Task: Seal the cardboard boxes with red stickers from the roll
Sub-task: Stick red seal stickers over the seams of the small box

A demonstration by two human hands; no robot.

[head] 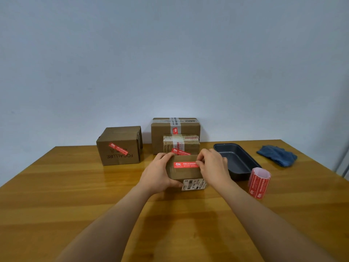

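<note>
Small brown cardboard box (184, 172) at centre of the wooden worktop (75, 195), gripped by left hand (157, 172); right hand (212, 167) pinching the long red sticker (186, 164), lying left-right (roll nearer right).

Four cardboard boxes (119, 148) (175, 129) (182, 145) (184, 167), four red stickers (186, 164) (118, 148) (175, 131) (180, 151) on them, one sticker roll (259, 183), one dark baking pan (237, 161), one blue cloth (277, 155), two hands (158, 173) (213, 167).

We see three boxes (175, 137) behind the held box (184, 170); tray (238, 159), roll (258, 183), cloth (277, 155) to its right.
</note>
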